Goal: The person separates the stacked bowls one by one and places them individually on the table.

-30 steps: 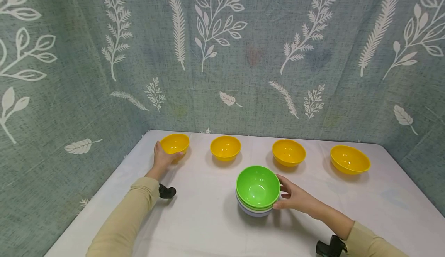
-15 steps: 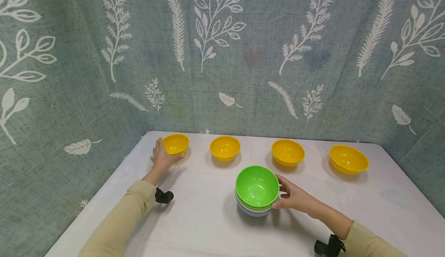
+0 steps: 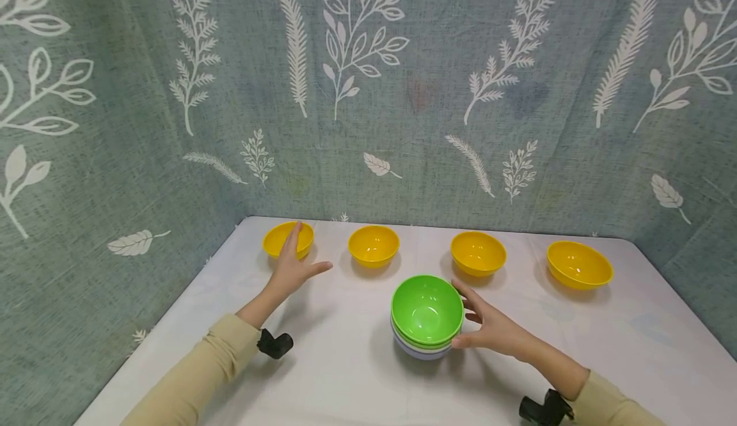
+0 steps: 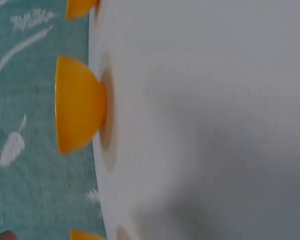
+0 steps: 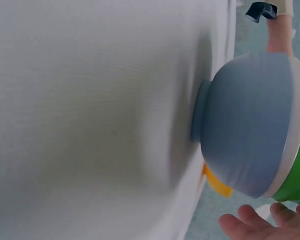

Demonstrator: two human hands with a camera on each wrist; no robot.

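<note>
My left hand is raised with fingers extended and thumb spread, in front of the far-left yellow bowl. Its fingers cover part of that bowl in the head view, and it holds nothing. A stack of bowls stands at the table's middle: a bright green bowl on top, white and pale-blue rims below. My right hand is at the stack's right side, fingers and thumb spread beside it. In the right wrist view its fingertips lie close to the pale-blue bowl; whether they touch is unclear.
Along the back of the white-covered table stand more yellow bowls: one left of centre, one right of centre and one far right. A green leaf-patterned cloth hangs behind and to the left.
My left hand has come away from the left side of the far-left yellow bowl, moving right and nearer. The right hand and the stack have hardly moved.
</note>
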